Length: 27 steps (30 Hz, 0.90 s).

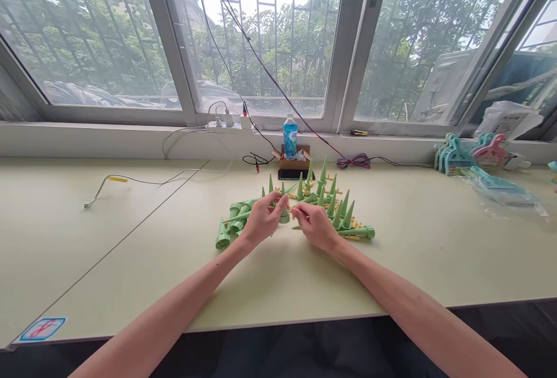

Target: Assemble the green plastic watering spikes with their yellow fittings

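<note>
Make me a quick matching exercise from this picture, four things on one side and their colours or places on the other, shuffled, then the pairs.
1. Cone-shaped plastic spikes
2. Bottle
3. Phone
4. Sticker

A. Black, in front of the cardboard box
B. Red mark inside a blue border
C. Green, several upright
D. Mostly blue, standing upright

Pairs: 1-C, 2-D, 3-A, 4-B

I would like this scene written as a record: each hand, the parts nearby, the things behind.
Left hand: among green spikes; grip unclear
Right hand: close to left hand; any held piece too small to tell
Spike positions: several upright, others lying
Yellow pieces: among the spikes
Behind: blue bottle, in or behind cardboard box; black phone in front
</note>
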### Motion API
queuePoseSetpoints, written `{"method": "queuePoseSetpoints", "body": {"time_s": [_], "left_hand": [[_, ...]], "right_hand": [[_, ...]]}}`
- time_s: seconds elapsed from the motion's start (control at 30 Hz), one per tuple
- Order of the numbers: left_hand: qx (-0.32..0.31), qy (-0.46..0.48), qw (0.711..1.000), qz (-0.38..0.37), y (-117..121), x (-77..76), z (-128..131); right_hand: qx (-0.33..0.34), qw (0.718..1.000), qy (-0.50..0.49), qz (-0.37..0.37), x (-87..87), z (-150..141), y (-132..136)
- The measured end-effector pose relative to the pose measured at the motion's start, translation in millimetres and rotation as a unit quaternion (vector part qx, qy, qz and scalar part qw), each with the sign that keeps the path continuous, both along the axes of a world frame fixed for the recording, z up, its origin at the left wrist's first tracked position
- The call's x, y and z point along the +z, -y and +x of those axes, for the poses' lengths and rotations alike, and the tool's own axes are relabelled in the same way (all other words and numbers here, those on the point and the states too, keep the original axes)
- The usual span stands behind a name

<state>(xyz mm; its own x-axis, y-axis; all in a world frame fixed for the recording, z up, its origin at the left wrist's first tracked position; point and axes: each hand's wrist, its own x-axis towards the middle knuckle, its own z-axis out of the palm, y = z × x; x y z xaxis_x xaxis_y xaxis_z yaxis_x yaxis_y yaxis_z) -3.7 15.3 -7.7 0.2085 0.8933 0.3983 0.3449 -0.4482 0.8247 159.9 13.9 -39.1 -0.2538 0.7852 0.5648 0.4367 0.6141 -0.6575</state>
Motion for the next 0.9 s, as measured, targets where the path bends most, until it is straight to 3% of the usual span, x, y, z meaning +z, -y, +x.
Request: {"method": "queuePoseSetpoints", "body": {"time_s": [0.3,0.63,0.9], "left_hand": [[0.055,0.036,0.998,-0.01,-4.3,1.9,-1.6],[-0.058,0.076,0.989,-0.115,-5.3,-3.3,0.1],[-0.094,0.1,0.979,-0.149,-3.0,1.1,0.4]], "right_hand": [[-0.031,0.998,-0.059,0.011,0.7,2.0,-2.7],[-0.027,0.998,-0.047,0.029,1.1,2.7,-3.6],[-0.029,0.998,-0.052,0.018,3.3,3.7,-1.4]]}}
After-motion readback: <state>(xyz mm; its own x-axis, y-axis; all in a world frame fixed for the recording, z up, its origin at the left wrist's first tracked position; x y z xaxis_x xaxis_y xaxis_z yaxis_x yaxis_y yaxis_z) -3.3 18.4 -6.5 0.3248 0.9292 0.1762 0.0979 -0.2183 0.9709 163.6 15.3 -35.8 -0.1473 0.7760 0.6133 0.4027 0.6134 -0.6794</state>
